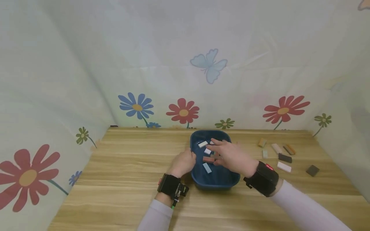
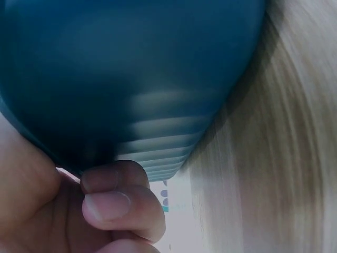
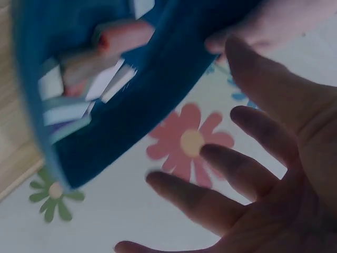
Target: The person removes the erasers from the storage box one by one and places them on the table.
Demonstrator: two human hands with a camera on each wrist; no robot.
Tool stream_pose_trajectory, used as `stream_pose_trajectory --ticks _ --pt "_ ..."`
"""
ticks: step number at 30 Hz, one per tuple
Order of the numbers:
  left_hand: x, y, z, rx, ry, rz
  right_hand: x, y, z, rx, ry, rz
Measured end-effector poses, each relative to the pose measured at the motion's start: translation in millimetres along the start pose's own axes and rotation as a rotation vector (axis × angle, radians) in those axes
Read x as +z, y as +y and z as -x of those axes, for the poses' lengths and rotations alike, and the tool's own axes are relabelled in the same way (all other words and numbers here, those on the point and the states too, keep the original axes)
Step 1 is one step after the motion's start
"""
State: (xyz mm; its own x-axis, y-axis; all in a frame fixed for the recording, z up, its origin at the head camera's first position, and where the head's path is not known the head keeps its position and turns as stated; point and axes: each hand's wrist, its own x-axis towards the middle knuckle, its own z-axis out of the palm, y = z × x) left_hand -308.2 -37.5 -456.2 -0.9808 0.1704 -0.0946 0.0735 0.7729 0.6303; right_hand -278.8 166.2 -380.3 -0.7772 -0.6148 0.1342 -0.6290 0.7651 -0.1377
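A dark blue plastic bin (image 1: 215, 179) stands on the wooden table, holding several small rectangular blocks. Among them are a reddish-brown block (image 1: 208, 159), a light blue block (image 1: 207, 168) and a white block (image 1: 203, 144). My left hand (image 1: 182, 163) grips the bin's left rim, its curled fingers (image 2: 142, 205) against the outer wall in the left wrist view. Over the bin's right side is my right hand (image 1: 235, 157), fingers spread, with nothing in its grasp in the right wrist view. It hides part of the blocks beneath it.
Right of the bin, several loose blocks lie on the table (image 1: 130, 170), including a white block (image 1: 284, 166), a black block (image 1: 285, 158), a dark square block (image 1: 312, 170) and a yellowish block (image 1: 262, 142). A flower-printed curtain (image 1: 162, 73) hangs behind the table and along both sides.
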Motion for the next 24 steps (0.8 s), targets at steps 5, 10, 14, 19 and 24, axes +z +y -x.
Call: stream_pose_trajectory --ticks 5,10,14,19,24 --pt "-1.7 2.5 1.0 -0.004 -0.004 0.0 15.7 -21.1 -15.8 -0.125 -0.026 -0.004" --pt "-2.9 3.1 2.5 -0.012 -0.005 0.018 28.3 -26.5 -27.0 -0.174 -0.051 -0.031" --pt "-2.7 2.1 2.0 0.01 -0.003 0.009 31.8 -24.2 -32.5 -0.189 -0.095 -0.027" --pt "-2.2 0.7 1.5 0.031 0.001 -0.008 34.3 -26.4 -38.9 -0.099 -0.255 -0.004" --pt "-1.1 1.1 3.3 0.027 0.003 0.01 36.6 -32.4 -45.7 -0.042 -0.423 0.1"
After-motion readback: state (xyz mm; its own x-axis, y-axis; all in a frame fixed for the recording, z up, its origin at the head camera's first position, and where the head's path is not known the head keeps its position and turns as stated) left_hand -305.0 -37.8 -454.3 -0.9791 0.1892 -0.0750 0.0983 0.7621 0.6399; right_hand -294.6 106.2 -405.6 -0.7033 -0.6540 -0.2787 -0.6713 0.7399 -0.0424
